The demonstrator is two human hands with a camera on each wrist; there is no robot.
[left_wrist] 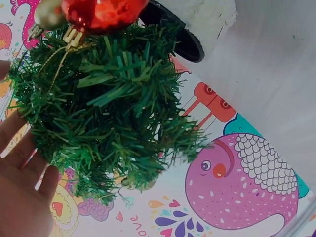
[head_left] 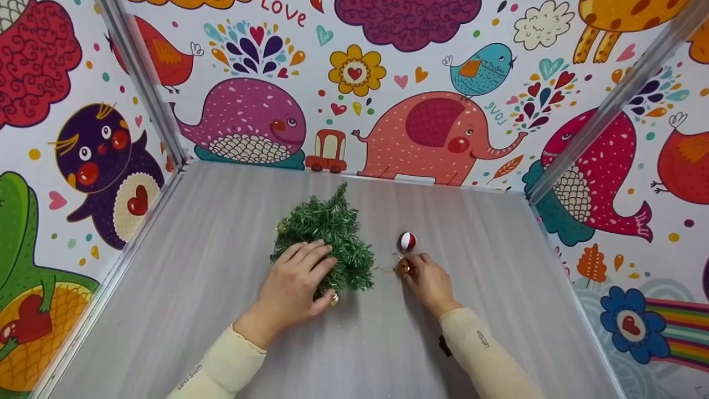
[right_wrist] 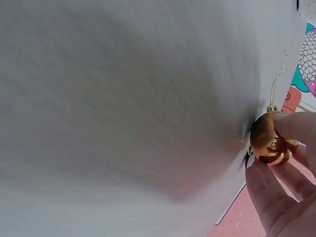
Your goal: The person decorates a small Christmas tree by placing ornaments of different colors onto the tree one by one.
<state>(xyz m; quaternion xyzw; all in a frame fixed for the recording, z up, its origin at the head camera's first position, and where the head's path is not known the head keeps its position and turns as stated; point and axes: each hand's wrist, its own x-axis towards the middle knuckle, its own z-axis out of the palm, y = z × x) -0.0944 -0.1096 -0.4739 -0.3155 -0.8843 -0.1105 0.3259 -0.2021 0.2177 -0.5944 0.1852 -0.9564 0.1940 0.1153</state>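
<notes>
A small green artificial Christmas tree [head_left: 332,233] stands left of the table's middle. My left hand [head_left: 296,280] rests against its near left side, and the fingers [left_wrist: 17,143] touch the branches in the left wrist view. A shiny red ball [left_wrist: 103,14] and a pale gold ball [left_wrist: 49,14] hang on the tree. To the right of the tree, my right hand [head_left: 431,281] pinches a copper-gold Christmas ball [right_wrist: 269,138] between thumb and fingers, low over the table. Its gold string [right_wrist: 275,89] trails toward the tree. Just beyond lies a red and white ball [head_left: 407,241].
The grey wood-grain table [head_left: 221,343] is bounded by walls printed with cartoon animals [head_left: 437,138]. Metal posts [head_left: 145,83] stand at the back corners. The tree's black base [left_wrist: 190,47] and some white material [left_wrist: 212,19] show in the left wrist view.
</notes>
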